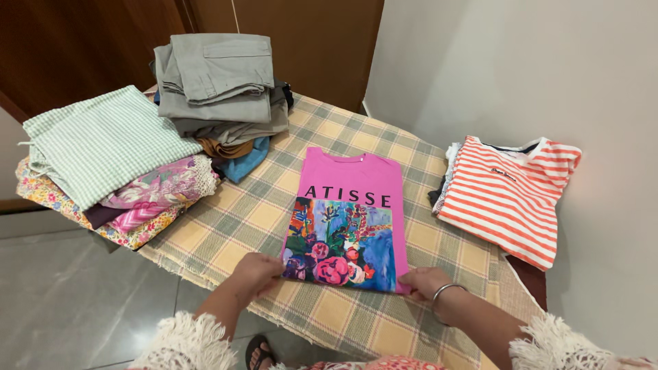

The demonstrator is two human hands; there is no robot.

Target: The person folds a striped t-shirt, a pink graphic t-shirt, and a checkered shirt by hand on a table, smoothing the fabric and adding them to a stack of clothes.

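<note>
Head view: both hands on the pink shirt

Head camera looks down on a checked cloth (226,226) covering the table — a folded pink T-shirt (353,178) with a floral print lies at its centre. Left hand (257,270) pinches the shirt's near left corner; right hand (423,282), bangle on the wrist, grips the near right corner. Grey trousers (219,82) are stacked far left, with a striped orange top (507,199) off to the right.

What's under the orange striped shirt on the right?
The orange striped shirt tops a small pile: white and dark fabric edges show at its left. The rest is covered.
</note>
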